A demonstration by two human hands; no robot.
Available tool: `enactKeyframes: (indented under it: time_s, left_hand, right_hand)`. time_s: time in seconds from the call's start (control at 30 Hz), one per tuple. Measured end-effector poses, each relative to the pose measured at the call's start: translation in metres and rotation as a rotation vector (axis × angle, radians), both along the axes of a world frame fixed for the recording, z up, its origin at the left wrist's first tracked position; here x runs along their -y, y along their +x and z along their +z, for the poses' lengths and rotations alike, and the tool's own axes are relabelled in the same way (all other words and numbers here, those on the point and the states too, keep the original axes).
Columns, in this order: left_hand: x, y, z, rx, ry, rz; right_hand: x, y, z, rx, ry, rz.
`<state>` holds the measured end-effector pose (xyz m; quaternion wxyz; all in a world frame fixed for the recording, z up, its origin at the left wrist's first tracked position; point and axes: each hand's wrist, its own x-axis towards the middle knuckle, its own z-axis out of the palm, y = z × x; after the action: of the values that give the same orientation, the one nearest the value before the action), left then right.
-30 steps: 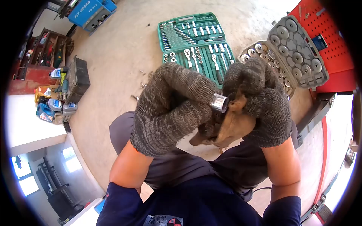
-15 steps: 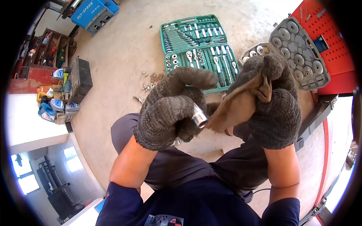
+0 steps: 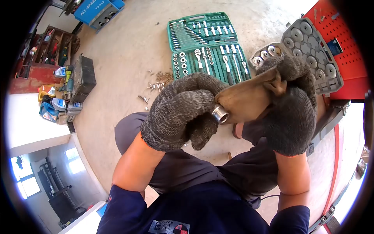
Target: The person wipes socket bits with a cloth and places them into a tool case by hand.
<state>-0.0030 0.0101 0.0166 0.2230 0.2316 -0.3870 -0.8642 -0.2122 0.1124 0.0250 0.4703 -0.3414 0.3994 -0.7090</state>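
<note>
Both hands wear dark knitted gloves. My left hand (image 3: 183, 111) pinches a shiny chrome socket (image 3: 220, 113) by its far end, with the open end pointing out to the right. My right hand (image 3: 292, 109) grips a brown cloth rag (image 3: 247, 97), which stretches left until its edge meets the socket. Beyond the hands, a green socket-set case (image 3: 230, 45) lies open on the floor, with wrenches, ratchets and rows of sockets in its slots. Some of its lower slots show no tool.
Loose sockets and bits (image 3: 157, 84) lie scattered on the floor left of the case. A grey case of round metal cups (image 3: 307, 50) leans open against a red pegboard cabinet (image 3: 350, 58). At left are a black toolbox (image 3: 83, 80), bottles (image 3: 58, 104) and a blue machine (image 3: 99, 13).
My left hand has moved slightly right with the socket. The rag, in my right hand, has swung up and now touches the socket, where before it hung beside it.
</note>
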Motion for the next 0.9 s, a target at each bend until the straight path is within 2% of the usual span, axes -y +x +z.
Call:
enactKeyframes:
  time_s: [0.07,0.1,0.2,0.3,0.4,0.47,0.5,0.6,0.67,0.73,0.83,0.9]
  left_hand:
    - [0.002,0.004,0.002,-0.023,0.039,-0.004]
    - [0.003,0.005,0.005,-0.005,0.075,0.019]
    - [0.003,0.004,0.007,-0.005,0.091,0.041]
    - [0.001,0.002,0.007,-0.044,0.030,0.060]
    - [-0.005,-0.002,0.012,-0.044,0.020,0.103]
    - [0.000,-0.005,0.017,-0.158,-0.087,0.046]
    - [0.001,-0.006,0.018,-0.198,-0.124,0.028]
    - [-0.002,-0.001,0.017,-0.194,0.009,0.086]
    - [-0.004,0.000,0.016,-0.106,-0.018,0.094]
    - [-0.005,-0.001,0.015,-0.080,-0.034,0.105]
    - [-0.004,-0.003,0.018,-0.140,-0.038,0.025]
    - [-0.012,-0.008,0.020,-0.055,-0.240,0.109]
  right_hand:
    - [0.005,-0.001,-0.002,0.001,0.054,0.001]
    - [0.013,-0.004,-0.003,-0.473,-0.094,-0.088]
    - [0.021,0.001,0.009,-1.326,-0.303,-0.305]
    - [0.021,0.025,0.017,-1.187,-0.365,-0.047]
    - [0.016,0.030,0.016,-1.020,-0.210,0.123]
    - [0.011,0.029,0.010,-0.814,-0.040,0.181]
    - [0.010,0.029,0.007,-0.731,-0.073,0.140]
    - [0.006,0.027,0.008,-0.781,-0.022,0.107]
    - [0.006,0.028,0.014,-0.813,-0.047,0.049]
    - [0.004,0.025,0.021,-1.177,-0.060,0.037]
    - [0.004,0.025,0.023,-1.088,-0.029,0.025]
    - [0.004,0.025,0.020,-0.951,0.018,0.014]
